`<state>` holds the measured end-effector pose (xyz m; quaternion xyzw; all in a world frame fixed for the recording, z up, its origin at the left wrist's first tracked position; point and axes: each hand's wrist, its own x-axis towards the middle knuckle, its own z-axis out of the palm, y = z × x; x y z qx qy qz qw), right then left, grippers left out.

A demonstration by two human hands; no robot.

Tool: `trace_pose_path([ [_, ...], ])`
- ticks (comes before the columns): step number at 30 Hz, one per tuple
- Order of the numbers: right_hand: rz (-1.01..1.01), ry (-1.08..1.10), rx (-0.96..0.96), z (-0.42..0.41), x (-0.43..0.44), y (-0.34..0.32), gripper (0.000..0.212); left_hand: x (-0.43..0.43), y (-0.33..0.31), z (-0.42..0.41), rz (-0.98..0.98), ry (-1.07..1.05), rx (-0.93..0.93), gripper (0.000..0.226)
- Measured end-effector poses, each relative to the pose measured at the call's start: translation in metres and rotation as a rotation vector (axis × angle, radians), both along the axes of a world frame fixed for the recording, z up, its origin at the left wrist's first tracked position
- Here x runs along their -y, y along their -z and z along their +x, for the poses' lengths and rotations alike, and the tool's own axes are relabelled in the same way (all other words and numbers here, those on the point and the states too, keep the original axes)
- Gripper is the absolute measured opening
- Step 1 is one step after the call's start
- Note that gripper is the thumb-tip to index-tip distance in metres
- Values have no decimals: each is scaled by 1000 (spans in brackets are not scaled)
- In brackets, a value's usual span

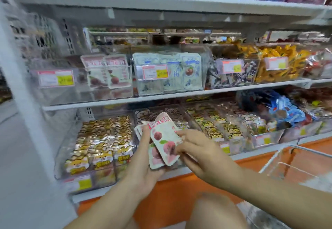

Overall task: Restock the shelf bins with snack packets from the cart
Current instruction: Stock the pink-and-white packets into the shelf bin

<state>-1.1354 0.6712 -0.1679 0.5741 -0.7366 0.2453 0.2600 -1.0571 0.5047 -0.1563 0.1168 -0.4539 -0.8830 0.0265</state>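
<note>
Left hand (142, 158) grips snack packets (164, 135), long axis near upright, tops up; right hand (195, 149) pinches the front one.

The clear bin (79, 92) at middle left looks open in its left half; two red plum packets (109, 71) stand in its right half. Above its top a gap runs under the upper shelf board (161, 11) — the way in from the front. The white upright (21, 103) closes the left side, and the neighbouring bin (204, 58) is full of blue-white packets. The lower bins (104, 178) are packed to the top. In the centre of the frame the left hand (143, 158) and right hand (199, 149) grip held packets (165, 139) in front of those bins — the cart rim (294, 149) bars the lower right.
</note>
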Motion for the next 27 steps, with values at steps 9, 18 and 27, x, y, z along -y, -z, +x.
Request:
trace_pose_path([
  [9,6,-109,257,10,49,-50,27,48,-5,25,-200,-133,-65,12],
  [18,370,-91,647,-17,119,-156,108,114,-69,43,-1005,-147,-184,51],
  [27,332,-174,366,-26,174,-219,84,174,-164,44,-1550,-187,-206,65],
])
